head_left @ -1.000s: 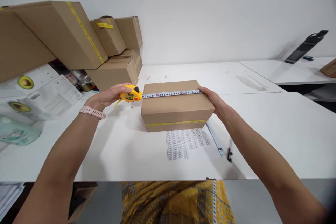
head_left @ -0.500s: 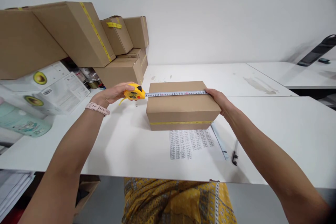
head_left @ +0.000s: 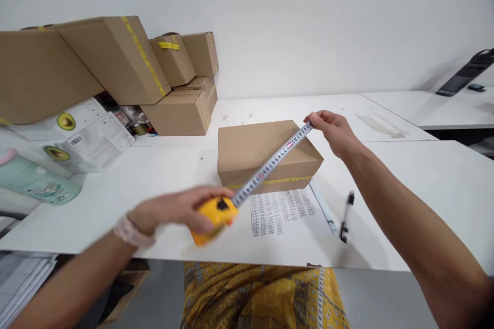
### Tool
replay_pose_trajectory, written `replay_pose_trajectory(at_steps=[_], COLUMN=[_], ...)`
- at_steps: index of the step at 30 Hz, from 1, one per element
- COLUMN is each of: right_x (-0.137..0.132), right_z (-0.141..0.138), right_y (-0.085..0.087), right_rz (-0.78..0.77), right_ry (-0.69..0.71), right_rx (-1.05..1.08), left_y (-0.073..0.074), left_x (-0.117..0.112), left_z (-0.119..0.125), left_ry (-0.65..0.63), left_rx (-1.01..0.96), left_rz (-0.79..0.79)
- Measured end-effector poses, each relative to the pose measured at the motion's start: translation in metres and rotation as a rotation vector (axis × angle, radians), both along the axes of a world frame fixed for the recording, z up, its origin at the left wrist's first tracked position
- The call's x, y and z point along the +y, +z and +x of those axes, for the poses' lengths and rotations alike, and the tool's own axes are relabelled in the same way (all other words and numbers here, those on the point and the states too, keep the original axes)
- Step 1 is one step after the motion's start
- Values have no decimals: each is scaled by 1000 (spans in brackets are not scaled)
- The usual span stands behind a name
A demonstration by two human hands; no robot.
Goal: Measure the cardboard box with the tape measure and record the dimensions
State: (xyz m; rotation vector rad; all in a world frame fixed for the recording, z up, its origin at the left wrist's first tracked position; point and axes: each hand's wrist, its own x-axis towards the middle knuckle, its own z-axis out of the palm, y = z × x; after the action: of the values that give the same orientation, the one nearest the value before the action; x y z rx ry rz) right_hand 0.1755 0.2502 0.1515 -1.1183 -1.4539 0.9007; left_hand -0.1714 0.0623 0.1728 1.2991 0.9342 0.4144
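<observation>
My left hand (head_left: 175,211), blurred by motion, is closed around the yellow case of a tape measure (head_left: 216,216), held above the front of the table. The tape's white blade (head_left: 266,169) runs out diagonally, up and to the right, over a closed cardboard box (head_left: 250,146). Between thumb and fingers, my right hand (head_left: 332,128) pinches the blade's end just past the box's back right corner. A strip of yellow tape crosses the box's front side. Partly under the box lies a printed sheet (head_left: 283,216) with rows of small marks.
Several cardboard boxes (head_left: 181,113) are stacked at the back left, beside white cartons with avocado pictures (head_left: 92,139) and a mint-green bottle (head_left: 38,180). A pen (head_left: 347,216) lies right of the sheet. At the far right, a black object (head_left: 465,74) leans near the wall.
The blade has come off the box's top, where it lay lengthwise. My left hand has swung toward me with the case, and my right hand has risen slightly with the blade's end.
</observation>
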Motion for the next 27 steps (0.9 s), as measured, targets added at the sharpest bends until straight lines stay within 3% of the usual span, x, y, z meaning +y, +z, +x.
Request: replay_pose_trajectory(at_steps=[2, 5, 7, 9, 14, 23, 27], right_x=[7, 25, 39, 54, 77, 74, 73], right_z=[-14, -41, -56, -67, -77, -74, -71], right_y=[12, 25, 28, 24, 4, -1, 2], right_rz=[-15, -87, -112, -149, -140, -81, -43], right_ry=[95, 231, 271, 285, 236, 261, 237], right_rx=[-89, -299, -428, -509, -587, -613, -410], left_y=[-31, -62, -64, -54, -33, -42, -45], left_x=[-33, -58, -58, -49, -30, -39, -42], left_z=[44, 112, 147, 168, 181, 197, 181], left_ry=[-55, 123, 263, 377, 469, 489, 439], left_rx=[-264, -548, -622, -657, -629, -658, -622], left_rz=[-214, -345, -303, -264, -259, -291, -243])
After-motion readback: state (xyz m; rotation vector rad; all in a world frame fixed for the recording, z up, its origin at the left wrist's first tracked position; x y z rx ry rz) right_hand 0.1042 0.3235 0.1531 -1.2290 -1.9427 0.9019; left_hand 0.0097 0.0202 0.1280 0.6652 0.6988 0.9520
